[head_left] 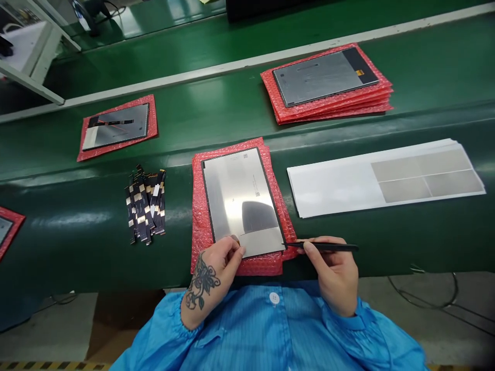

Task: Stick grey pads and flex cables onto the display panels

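In front of me lies a silver display panel (228,190) with a black rim, on red bubble-wrap bags (201,226). A plain grey sticker (265,241) covers its near end. My left hand (216,273) is closed at that sticker's left end, thumb and fingertips pinched together on its edge. Black tweezers (332,247) are gripped in my right hand (334,268), lying nearly level, with their tips at the right edge of the sticker near the panel's corner. What lies under my left fingers is hidden.
White backing sheets (328,185) with grey stickers (421,172) lie to the right. Dark flex cables (145,206) are piled at the left. Another panel (325,74) tops red bags (328,111) at the back right; one panel (119,129) sits back left. A pale rail (232,66) crosses behind.
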A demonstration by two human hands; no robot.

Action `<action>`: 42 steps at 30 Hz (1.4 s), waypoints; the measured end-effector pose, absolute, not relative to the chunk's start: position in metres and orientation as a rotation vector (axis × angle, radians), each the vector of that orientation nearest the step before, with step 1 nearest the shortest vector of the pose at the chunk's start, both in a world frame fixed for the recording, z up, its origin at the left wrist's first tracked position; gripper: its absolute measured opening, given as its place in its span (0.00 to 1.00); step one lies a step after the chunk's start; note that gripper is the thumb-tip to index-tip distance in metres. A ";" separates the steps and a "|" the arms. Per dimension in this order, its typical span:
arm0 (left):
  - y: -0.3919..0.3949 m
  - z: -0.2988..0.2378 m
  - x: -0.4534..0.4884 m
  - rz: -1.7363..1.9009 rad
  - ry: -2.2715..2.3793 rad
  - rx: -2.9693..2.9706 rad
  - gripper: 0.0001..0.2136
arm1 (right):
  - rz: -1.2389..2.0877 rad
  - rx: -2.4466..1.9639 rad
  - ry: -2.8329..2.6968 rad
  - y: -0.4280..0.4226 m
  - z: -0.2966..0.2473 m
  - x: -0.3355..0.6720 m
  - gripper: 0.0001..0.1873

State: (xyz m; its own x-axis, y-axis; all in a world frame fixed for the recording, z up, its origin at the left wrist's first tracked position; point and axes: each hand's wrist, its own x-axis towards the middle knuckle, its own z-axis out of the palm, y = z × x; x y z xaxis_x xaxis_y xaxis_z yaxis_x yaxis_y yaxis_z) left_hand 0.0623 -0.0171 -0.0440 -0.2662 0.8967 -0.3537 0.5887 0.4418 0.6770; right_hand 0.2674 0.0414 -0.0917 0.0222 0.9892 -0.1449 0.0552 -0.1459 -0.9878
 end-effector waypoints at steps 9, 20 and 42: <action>-0.016 -0.045 0.062 0.520 1.973 1.303 0.13 | 1.303 -1.380 -1.147 0.043 -0.092 0.267 0.18; -0.018 -0.047 0.064 0.541 1.975 1.396 0.12 | 1.269 -1.390 -1.181 0.044 -0.091 0.267 0.17; -0.026 -0.068 0.067 0.591 2.169 1.809 0.04 | 1.075 -1.361 -0.828 0.062 -0.087 0.278 0.12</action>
